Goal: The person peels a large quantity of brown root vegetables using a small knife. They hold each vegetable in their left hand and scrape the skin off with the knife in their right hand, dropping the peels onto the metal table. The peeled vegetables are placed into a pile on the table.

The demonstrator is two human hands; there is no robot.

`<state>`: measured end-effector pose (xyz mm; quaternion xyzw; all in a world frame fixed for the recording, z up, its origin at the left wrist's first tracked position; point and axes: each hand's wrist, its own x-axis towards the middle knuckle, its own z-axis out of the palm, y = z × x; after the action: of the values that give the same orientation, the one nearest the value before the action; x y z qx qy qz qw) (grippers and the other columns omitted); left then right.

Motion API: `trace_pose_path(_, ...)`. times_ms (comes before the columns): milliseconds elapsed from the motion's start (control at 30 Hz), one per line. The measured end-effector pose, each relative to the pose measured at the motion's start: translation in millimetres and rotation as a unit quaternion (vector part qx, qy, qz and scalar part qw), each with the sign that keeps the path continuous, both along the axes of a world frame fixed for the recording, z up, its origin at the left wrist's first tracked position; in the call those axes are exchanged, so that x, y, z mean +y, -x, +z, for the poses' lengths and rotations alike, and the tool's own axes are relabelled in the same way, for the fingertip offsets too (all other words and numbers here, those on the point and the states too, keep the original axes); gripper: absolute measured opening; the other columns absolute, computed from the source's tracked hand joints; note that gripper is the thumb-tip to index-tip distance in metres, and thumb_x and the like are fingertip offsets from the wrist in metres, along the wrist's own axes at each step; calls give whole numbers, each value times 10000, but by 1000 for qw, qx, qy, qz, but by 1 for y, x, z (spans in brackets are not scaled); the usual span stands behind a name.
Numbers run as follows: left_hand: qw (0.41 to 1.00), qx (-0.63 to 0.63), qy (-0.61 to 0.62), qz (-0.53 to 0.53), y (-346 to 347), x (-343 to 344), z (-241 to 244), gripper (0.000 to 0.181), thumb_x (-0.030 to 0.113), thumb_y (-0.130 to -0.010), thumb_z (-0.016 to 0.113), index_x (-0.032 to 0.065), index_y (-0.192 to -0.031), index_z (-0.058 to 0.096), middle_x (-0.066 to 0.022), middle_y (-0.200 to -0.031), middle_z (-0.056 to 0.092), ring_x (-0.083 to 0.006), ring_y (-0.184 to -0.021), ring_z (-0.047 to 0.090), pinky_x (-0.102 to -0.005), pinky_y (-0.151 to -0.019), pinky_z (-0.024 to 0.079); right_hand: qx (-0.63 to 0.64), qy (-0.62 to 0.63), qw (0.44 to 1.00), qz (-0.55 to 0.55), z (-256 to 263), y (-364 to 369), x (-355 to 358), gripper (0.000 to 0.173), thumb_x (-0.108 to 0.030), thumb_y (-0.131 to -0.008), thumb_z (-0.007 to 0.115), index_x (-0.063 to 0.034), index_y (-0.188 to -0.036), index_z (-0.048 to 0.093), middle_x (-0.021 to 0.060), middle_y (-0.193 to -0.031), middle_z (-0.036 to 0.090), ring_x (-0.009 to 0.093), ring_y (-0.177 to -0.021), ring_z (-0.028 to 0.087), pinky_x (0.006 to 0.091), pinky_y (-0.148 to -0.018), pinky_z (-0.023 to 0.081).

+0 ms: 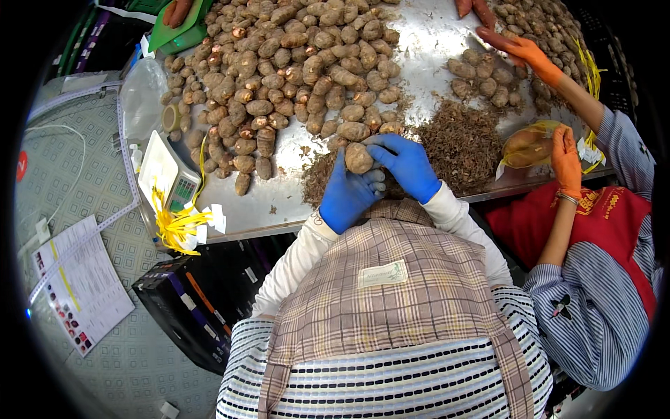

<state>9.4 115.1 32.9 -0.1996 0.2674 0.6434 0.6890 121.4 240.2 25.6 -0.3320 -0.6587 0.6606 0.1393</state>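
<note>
One round brown taro corm is held between my two blue-gloved hands, above the near edge of the metal table. My left hand supports it from the left and below, with the thumb upright at its side. My right hand has its fingers on the corm's upper right. A big heap of taro corms lies just beyond both hands. Brown fibrous peelings are piled to the right of my right hand, and more lie beneath and left of my hands.
At the left stand a white digital scale, yellow mesh nets with tags, a tape roll and a green tray. At right, a co-worker in orange gloves holds a sweet potato and touches a netted bag.
</note>
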Motion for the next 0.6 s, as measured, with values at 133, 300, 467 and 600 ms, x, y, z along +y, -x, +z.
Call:
trace_pose_path(133, 999, -5, -38, 0, 2, 2, -8, 612, 622, -1027, 284, 107, -1166, 584, -70, -883, 674, -189, -747, 614, -330, -694, 490, -6, 6, 1000, -8, 8, 3, 4, 244, -192, -924, 653, -50, -1111, 719, 123, -1010, 709, 232, -904, 693, 322, -824, 530)
trace_pose_path(300, 999, -3, -40, 4, 7, 9, -12, 592, 602, -1037, 274, 112, -1152, 586, -72, -845, 660, -195, -726, 600, -339, -689, 486, -17, 10, 1000, -1, 2, 6, 10, 240, -144, -936, 634, -51, -1143, 712, 93, -1058, 707, 188, -952, 679, 302, -863, 525)
trace_pose_path(467, 999, -1, -48, 12, 10, 11, -15, 568, 584, -1039, 301, 104, -1130, 590, -71, -851, 661, -204, -714, 599, -345, -692, 494, -17, 14, 1000, -5, 1, 11, 13, 244, -143, -927, 631, -62, -1141, 716, 105, -1040, 710, 211, -934, 688, 307, -836, 529)
trace_pose_path(600, 998, -23, -31, 57, 32, 19, -25, 506, 542, -1029, 389, 86, -1119, 588, -72, -916, 662, -215, -751, 613, -362, -713, 513, -31, -5, 999, 9, -3, 14, 20, 250, -100, -945, 603, -54, -1167, 708, 76, -1089, 713, 157, -962, 672, 284, -869, 514)
